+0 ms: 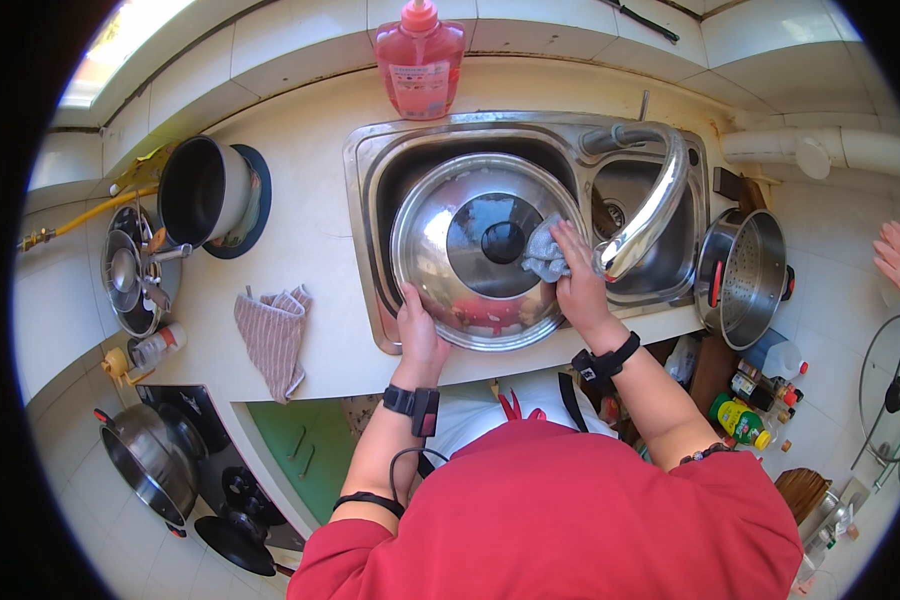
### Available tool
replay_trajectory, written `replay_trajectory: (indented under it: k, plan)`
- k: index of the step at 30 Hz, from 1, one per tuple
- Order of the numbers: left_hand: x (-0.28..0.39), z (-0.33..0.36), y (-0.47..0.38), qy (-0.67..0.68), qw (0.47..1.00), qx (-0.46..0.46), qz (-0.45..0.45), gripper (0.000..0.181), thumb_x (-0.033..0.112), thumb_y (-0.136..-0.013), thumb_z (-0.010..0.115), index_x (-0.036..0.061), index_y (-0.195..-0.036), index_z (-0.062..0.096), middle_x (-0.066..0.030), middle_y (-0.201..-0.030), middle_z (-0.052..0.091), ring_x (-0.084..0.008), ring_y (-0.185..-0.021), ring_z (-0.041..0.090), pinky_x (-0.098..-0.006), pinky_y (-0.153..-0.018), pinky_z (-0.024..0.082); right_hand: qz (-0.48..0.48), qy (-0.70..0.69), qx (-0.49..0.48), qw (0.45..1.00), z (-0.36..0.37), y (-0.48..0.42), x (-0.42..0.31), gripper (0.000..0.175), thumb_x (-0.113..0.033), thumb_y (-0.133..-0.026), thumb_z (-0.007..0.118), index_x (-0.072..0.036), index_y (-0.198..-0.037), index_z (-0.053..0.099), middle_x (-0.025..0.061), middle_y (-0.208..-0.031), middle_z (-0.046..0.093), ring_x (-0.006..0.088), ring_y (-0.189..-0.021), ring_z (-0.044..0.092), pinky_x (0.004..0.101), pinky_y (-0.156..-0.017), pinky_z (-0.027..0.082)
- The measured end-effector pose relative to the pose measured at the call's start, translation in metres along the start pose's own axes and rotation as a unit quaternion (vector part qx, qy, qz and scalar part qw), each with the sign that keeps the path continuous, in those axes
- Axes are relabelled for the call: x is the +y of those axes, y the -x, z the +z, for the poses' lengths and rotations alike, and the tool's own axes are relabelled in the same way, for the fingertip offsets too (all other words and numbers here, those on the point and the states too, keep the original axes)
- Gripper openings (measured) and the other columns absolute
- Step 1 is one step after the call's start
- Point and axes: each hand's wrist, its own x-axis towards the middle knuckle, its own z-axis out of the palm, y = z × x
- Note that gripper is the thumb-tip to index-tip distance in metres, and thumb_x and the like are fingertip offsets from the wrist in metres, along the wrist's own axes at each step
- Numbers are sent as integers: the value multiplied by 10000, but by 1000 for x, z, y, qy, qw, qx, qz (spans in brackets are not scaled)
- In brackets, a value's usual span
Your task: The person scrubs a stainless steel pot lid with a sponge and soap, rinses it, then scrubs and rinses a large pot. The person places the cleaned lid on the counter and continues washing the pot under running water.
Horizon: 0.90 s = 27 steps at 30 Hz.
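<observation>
A large domed metal pot lid (450, 300) with a dark glass centre and a black knob (503, 242) lies over the left basin of the steel double sink (367, 300). My left hand (420, 330) grips its near left rim, the thumb on top. A grey mesh scrubbing cloth (547, 250) is under the fingers of my right hand (581, 281), pressed on the lid right of the knob. Over the right basin (649, 247) arches the chrome faucet (664, 180), its spout end close to my right hand. Most of the left basin is hidden beneath the lid.
A pink soap bottle (421, 67) stands behind the sink. Left on the counter are a striped cloth (274, 337), a dark-lined saucepan (195, 191) and a utensil rack (131, 270). To the right stands a steamer pot (746, 277). A wok (146, 465) sits on the stove.
</observation>
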Motion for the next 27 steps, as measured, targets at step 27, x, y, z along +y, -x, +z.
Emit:
replay_trajectory:
  k: [27]
  plan:
    - [-20, -21, -79, 80, 994, 75, -10, 739, 672, -1055, 363, 85, -1487, 484, -86, -1441, 585, -287, -1283, 575, -431, -1078, 462, 21, 293, -183, 938, 197, -167, -55, 557, -422, -989, 543, 25, -1310, 634, 199, -1411, 607, 354, -1362, 516, 474, -1174, 355]
